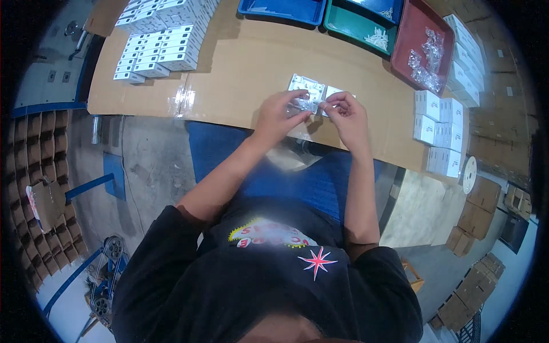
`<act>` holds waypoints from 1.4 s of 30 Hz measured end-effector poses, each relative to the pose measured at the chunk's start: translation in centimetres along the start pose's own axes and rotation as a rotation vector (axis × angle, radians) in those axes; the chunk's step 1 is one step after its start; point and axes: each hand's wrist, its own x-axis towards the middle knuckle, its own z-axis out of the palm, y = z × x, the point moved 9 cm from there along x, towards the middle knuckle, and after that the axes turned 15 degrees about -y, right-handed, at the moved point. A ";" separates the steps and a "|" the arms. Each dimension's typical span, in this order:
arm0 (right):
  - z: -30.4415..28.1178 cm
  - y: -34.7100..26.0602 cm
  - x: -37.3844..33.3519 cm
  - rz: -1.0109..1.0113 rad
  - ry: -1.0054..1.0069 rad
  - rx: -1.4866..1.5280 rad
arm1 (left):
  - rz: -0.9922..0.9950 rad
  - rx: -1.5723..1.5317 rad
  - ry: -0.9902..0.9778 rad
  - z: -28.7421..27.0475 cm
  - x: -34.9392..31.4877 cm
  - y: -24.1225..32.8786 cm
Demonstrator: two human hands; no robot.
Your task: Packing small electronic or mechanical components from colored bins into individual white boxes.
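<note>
Near the table's front edge, my left hand (pixel 275 117) curls its thumb and fingers around a small clear plastic bag (pixel 301 104). What the bag contains is too small to make out. Close to its right side, my right hand (pixel 350 119) pinches thumb and forefinger together, seemingly on the edge of the same bag. Just behind my fingers lies a white panel with small raised or printed details (pixel 307 84). A second white piece (pixel 333 91) sits beside it, partly covered by my right hand.
Stacked small white boxes (pixel 166 48) fill the table's far left; more white boxes (pixel 439 128) stand at the right. Along the back are a blue tray (pixel 286 16), a green tray (pixel 349 28) with small white parts, and a red tray (pixel 409 31) with clear bags.
</note>
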 end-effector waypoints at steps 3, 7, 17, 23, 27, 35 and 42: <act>0.5 0.3 0.0 0.006 -0.015 -0.077 | 0.022 0.018 0.002 0.2 -0.2 0.1; 1.0 0.0 -0.1 -0.011 0.022 -0.189 | 0.022 0.011 -0.008 0.1 -0.3 0.3; 2.4 0.0 0.0 0.010 -0.018 -0.212 | 0.004 -0.008 -0.016 -0.1 -0.3 0.0; 2.7 -0.4 0.2 -0.095 -0.027 -0.213 | 0.026 -0.041 0.024 -0.1 -0.5 -0.5; 2.3 -0.4 0.1 -0.099 -0.013 -0.262 | 0.004 0.007 -0.005 0.0 -0.4 -0.4; -3.0 0.9 2.5 -0.056 0.163 -0.223 | 0.012 -0.036 0.015 -0.3 -0.3 0.0; -8.8 -0.7 8.3 -0.116 0.269 -0.401 | 0.015 -0.048 0.001 -0.1 -0.1 -0.2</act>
